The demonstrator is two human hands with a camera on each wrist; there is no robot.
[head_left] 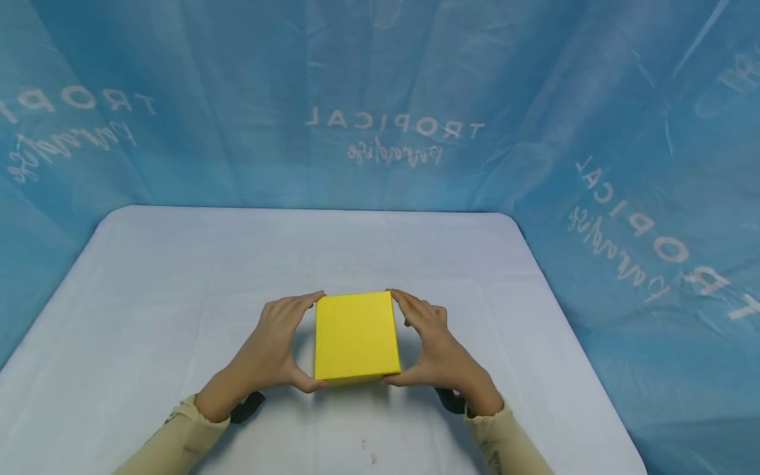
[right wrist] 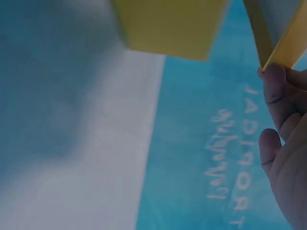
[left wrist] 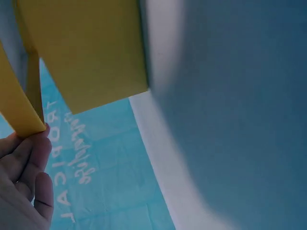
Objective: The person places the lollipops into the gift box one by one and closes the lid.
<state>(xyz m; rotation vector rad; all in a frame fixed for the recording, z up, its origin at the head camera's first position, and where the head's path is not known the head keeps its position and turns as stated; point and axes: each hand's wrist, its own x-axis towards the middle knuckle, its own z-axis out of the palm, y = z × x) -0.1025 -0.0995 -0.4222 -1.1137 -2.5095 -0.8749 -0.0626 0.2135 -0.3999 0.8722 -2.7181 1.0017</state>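
A square yellow box lid (head_left: 356, 335) is held between both hands, its flat top facing up in the head view. My left hand (head_left: 270, 346) grips its left side, thumb at the near corner and fingers at the far one. On the opposite side my right hand (head_left: 433, 346) grips it the same way. Both wrist views show the lid's hollow underside and thin rim (left wrist: 24, 103). Apart from the lid, the yellow box body (left wrist: 91, 52) shows plain walls in both wrist views. From the head view the lid hides the body almost wholly.
A white-covered table (head_left: 178, 277) lies under the hands. Blue plastic sheeting (head_left: 392, 72) with mirrored lettering hangs behind it and along both sides. A few small dark specks (head_left: 373, 458) mark the cloth near the front. Dark bands (head_left: 246, 407) circle the wrists.
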